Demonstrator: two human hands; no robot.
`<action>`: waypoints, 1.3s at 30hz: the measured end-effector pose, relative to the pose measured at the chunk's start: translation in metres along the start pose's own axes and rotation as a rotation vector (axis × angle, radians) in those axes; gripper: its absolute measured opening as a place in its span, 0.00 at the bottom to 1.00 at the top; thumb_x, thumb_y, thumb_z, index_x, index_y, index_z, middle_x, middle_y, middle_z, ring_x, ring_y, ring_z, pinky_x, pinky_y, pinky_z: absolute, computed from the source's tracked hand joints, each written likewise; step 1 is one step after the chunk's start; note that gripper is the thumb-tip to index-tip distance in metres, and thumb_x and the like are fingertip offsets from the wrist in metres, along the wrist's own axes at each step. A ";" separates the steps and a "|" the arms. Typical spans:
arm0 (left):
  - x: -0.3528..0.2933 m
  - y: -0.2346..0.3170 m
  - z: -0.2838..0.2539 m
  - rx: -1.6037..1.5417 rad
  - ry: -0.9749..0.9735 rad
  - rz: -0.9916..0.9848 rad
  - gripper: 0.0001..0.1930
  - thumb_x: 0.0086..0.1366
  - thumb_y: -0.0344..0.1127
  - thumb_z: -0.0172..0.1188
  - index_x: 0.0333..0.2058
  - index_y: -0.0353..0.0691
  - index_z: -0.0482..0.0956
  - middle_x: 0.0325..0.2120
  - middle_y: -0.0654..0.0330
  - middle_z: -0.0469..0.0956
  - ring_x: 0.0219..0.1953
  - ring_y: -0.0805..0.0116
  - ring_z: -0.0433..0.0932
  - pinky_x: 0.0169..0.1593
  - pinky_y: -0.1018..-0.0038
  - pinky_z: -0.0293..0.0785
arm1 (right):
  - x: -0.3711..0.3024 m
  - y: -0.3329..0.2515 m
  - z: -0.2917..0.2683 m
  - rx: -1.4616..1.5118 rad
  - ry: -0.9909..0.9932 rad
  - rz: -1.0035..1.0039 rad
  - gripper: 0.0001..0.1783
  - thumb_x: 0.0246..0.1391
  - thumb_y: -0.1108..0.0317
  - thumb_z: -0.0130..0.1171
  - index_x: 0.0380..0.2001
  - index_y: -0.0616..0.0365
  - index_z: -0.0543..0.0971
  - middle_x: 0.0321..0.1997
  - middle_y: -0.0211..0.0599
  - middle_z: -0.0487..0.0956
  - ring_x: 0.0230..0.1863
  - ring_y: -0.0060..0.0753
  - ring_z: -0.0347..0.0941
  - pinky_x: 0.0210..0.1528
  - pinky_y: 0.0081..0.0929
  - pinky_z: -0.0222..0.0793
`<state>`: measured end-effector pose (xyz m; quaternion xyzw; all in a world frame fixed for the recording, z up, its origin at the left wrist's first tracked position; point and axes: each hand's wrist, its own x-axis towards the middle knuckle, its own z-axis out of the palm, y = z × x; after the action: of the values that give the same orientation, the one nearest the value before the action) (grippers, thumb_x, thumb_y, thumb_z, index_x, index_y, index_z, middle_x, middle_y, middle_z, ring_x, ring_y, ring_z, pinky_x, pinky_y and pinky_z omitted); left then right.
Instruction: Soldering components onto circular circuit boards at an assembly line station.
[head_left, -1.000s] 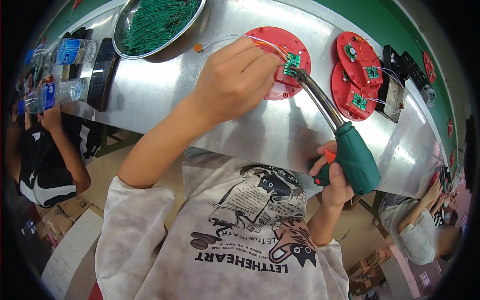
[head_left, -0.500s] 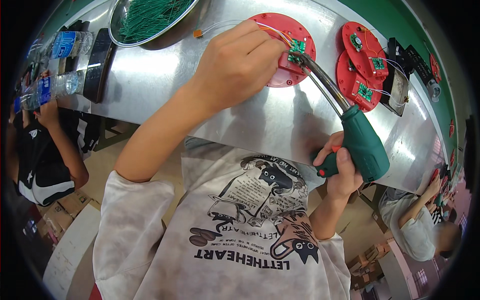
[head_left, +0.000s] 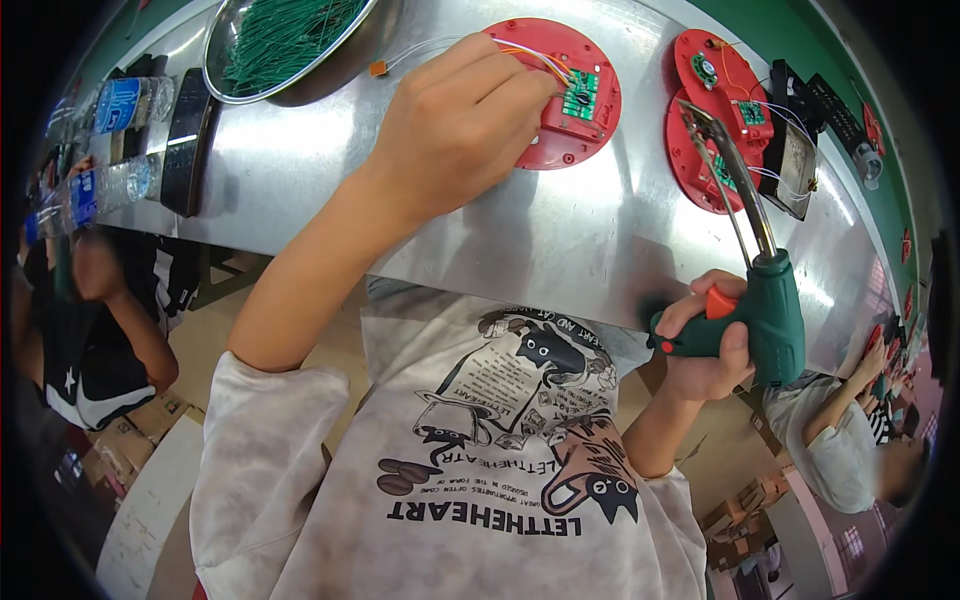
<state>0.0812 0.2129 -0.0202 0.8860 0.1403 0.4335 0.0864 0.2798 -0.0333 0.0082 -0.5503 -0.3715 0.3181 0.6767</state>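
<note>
My left hand (head_left: 465,115) is closed in a pinch at thin orange and white wires (head_left: 545,57) over a red round plastic plate (head_left: 590,45); its fingertips are partly hidden. Those wires run to a green circuit board (head_left: 582,97) fixed on the plate. Beyond the hand, a pale wire ends in a small orange connector (head_left: 378,69). My right hand (head_left: 705,345) grips the handle of a green soldering gun (head_left: 778,320) with a red trigger. Its metal tip, with a thin tube alongside, points up and left, apart from the board and in front of other red plates.
Two overlapping red plates (head_left: 690,165) with boards and wires lie at the right, beside a metal tray (head_left: 790,180). A metal bowl (head_left: 290,98) of green wires stands at the back left, near a black box (head_left: 188,140) and plastic bottles (head_left: 125,185). Other people sit on both sides.
The soldering gun has moved right and slightly down with my right hand, its tip now away from the circuit board. My left hand remains at the wires, shifted slightly left in view.
</note>
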 end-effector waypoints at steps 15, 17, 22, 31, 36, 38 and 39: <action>0.041 0.025 -0.025 0.017 -0.051 -0.166 0.27 0.46 0.30 0.68 0.49 0.42 0.78 0.45 0.56 0.78 0.45 0.54 0.74 0.50 0.60 0.68 | -0.007 0.004 -0.062 0.217 0.244 -0.077 0.25 0.67 0.53 0.45 0.49 0.69 0.68 0.41 0.52 0.71 0.15 0.30 0.68 0.13 0.26 0.64; 0.059 0.027 -0.036 -0.040 -0.365 -0.235 0.35 0.44 0.37 0.70 0.56 0.45 0.74 0.51 0.55 0.75 0.51 0.55 0.72 0.57 0.57 0.60 | -0.007 0.006 -0.059 0.213 0.298 -0.104 0.25 0.67 0.52 0.42 0.48 0.67 0.69 0.42 0.50 0.71 0.15 0.27 0.67 0.14 0.24 0.64; 0.110 -0.031 -0.001 0.136 -0.520 -0.238 0.30 0.49 0.39 0.64 0.54 0.45 0.73 0.40 0.51 0.78 0.49 0.51 0.73 0.54 0.56 0.62 | -0.004 0.006 -0.062 0.354 0.448 -0.112 0.24 0.69 0.52 0.38 0.48 0.64 0.70 0.43 0.44 0.71 0.14 0.23 0.65 0.18 0.21 0.65; 0.260 -0.143 0.161 0.350 -0.381 -0.785 0.51 0.51 0.71 0.64 0.64 0.39 0.64 0.59 0.43 0.69 0.62 0.38 0.65 0.63 0.45 0.59 | -0.017 0.022 -0.059 0.319 0.433 -0.308 0.23 0.69 0.52 0.38 0.52 0.62 0.67 0.45 0.44 0.69 0.19 0.28 0.70 0.22 0.27 0.70; 0.279 -0.149 0.191 0.336 -0.405 -1.081 0.47 0.46 0.68 0.68 0.59 0.41 0.74 0.63 0.45 0.63 0.66 0.42 0.56 0.65 0.54 0.55 | -0.016 0.021 -0.055 0.300 0.550 -0.306 0.24 0.68 0.51 0.40 0.51 0.62 0.67 0.43 0.44 0.69 0.18 0.28 0.69 0.20 0.26 0.70; 0.279 -0.151 0.182 0.238 -0.437 -1.140 0.37 0.47 0.61 0.69 0.53 0.47 0.80 0.64 0.48 0.61 0.66 0.44 0.55 0.65 0.56 0.54 | -0.015 0.018 -0.053 0.237 0.560 -0.294 0.25 0.67 0.50 0.41 0.49 0.63 0.67 0.41 0.44 0.69 0.16 0.27 0.68 0.18 0.26 0.70; 0.277 -0.159 0.178 0.241 -0.441 -1.133 0.37 0.47 0.61 0.69 0.53 0.47 0.80 0.64 0.48 0.61 0.66 0.44 0.55 0.65 0.56 0.54 | -0.014 0.017 -0.052 0.241 0.567 -0.295 0.25 0.67 0.50 0.41 0.49 0.63 0.67 0.41 0.44 0.69 0.16 0.27 0.68 0.18 0.26 0.70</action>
<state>0.3568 0.4476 0.0339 0.7460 0.6158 0.1078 0.2295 0.3166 -0.0683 -0.0171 -0.4732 -0.2036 0.0929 0.8520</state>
